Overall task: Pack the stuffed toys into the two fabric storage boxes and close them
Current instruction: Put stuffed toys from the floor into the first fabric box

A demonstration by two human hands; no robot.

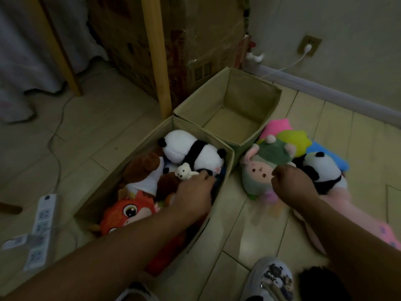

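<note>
My left hand (193, 190) sits in the near box (121, 170), pinching a small white bear (184, 171). My right hand (290, 181), fisted, maybe gripping plush, I cannot tell, touches the floor pile (282, 153); the empty box (230, 124) lies at eleven o'clock.

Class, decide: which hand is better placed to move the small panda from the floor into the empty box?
Right. The right hand is beside the small panda; the left hand is inside the full box.

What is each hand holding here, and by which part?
The left hand pinches the small white plush bear by its rear end, over the full beige fabric box. The right hand is fisted by the green plush sheep; no grip is visible.
</note>
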